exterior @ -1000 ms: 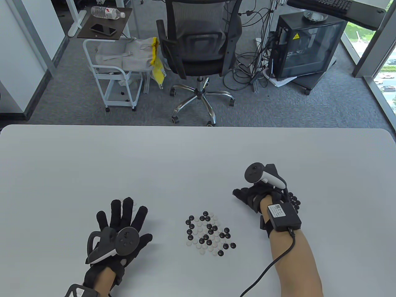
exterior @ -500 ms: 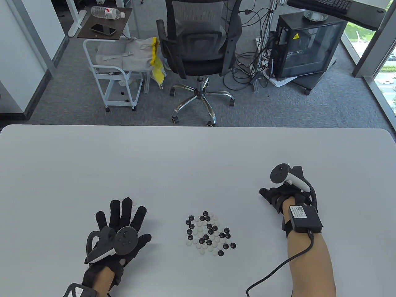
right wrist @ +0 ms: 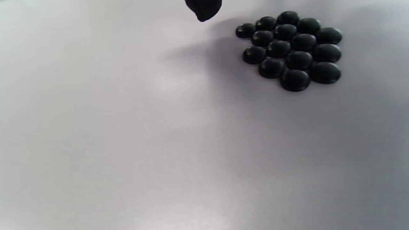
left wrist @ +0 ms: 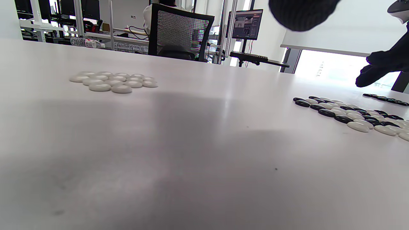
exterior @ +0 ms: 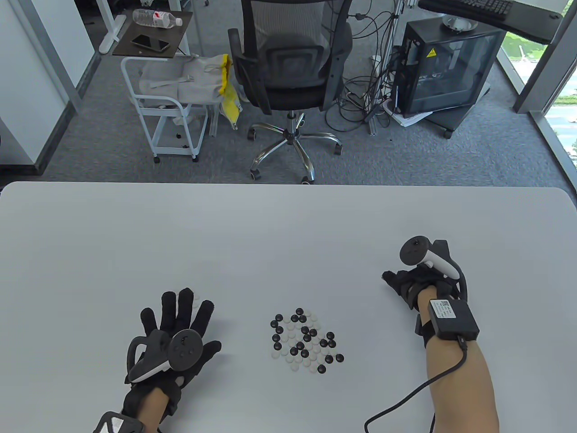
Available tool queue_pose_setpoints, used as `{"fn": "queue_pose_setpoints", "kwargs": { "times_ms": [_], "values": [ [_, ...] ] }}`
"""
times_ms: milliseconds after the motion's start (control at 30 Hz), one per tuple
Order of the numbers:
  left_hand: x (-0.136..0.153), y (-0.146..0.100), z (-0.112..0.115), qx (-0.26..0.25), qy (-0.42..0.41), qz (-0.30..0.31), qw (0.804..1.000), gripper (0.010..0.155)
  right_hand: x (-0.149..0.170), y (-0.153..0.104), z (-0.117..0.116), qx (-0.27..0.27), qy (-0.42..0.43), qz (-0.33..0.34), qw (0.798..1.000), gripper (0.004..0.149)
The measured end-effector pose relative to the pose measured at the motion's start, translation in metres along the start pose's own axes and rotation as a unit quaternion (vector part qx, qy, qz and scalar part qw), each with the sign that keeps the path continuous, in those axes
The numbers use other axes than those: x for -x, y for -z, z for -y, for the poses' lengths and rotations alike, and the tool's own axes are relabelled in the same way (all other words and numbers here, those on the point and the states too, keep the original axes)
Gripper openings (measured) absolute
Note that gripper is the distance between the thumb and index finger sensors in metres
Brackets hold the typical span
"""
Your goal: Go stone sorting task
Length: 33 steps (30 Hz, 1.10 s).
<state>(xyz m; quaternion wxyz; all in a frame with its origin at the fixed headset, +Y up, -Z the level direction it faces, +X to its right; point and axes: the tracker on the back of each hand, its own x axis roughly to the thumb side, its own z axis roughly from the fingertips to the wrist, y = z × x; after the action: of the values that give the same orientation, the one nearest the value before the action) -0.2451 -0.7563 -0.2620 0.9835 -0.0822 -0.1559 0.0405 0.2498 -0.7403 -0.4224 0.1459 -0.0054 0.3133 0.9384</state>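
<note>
The right hand (exterior: 408, 282) hovers over the black pile (right wrist: 290, 51), fingers loose, holding nothing I can see; the left hand (exterior: 178, 333) lies flat and spread by the white pile (left wrist: 113, 81). The mixed stones (exterior: 304, 340) sit between both hands. They are round, so no side is long: pinch one at a time, by color

A mixed pile of black and white Go stones (exterior: 305, 340) lies near the table's front edge, centre. White stones (left wrist: 113, 82) cluster toward the left edge. Black stones (right wrist: 290, 49) cluster toward the right edge.

mixed stones (exterior: 305, 340) lie mid-table (exterior: 288, 234); one sorted cluster (left wrist: 113, 81) sits to their left, another (right wrist: 292, 49) to their right, seemingly under the right hand (exterior: 412, 282).
</note>
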Motion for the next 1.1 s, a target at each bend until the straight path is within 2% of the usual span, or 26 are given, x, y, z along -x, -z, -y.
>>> {"fn": "queue_pose_setpoints", "kwargs": {
  "times_ms": [200,433,533,733,833,867,967,1100],
  "values": [
    [0.000,0.000,0.000,0.002,0.001,-0.001,1.000,0.082,-0.055,-0.013,-0.005,-0.054,-0.024,0.116,0.992,0.072],
    [0.000,0.000,0.000,-0.004,0.000,-0.001,1.000,0.082,-0.128,-0.018,-0.038,-0.098,-0.067,0.231,0.966,0.070],
    [0.000,0.000,-0.001,-0.004,-0.001,0.000,1.000,0.082,-0.149,-0.015,-0.056,-0.116,-0.084,0.255,0.956,0.069],
    [0.002,-0.001,-0.002,-0.008,-0.007,-0.001,1.000,0.082,-0.172,-0.003,-0.084,-0.140,-0.109,0.265,0.948,0.070],
    [0.003,-0.002,-0.002,-0.010,-0.009,-0.001,1.000,0.082,-0.173,0.006,-0.089,-0.140,-0.132,0.237,0.952,0.071],
    [0.003,-0.002,-0.002,-0.010,-0.009,-0.002,1.000,0.082,-0.173,0.008,-0.090,-0.137,-0.142,0.231,0.953,0.070],
    [0.003,-0.002,-0.002,-0.010,-0.011,-0.002,1.000,0.082,-0.169,0.016,-0.087,-0.137,-0.093,0.228,0.959,0.070],
    [0.004,-0.002,-0.001,-0.007,-0.011,-0.003,1.000,0.082,-0.151,0.028,-0.070,-0.103,-0.075,0.181,0.975,0.070]
  ]
}}
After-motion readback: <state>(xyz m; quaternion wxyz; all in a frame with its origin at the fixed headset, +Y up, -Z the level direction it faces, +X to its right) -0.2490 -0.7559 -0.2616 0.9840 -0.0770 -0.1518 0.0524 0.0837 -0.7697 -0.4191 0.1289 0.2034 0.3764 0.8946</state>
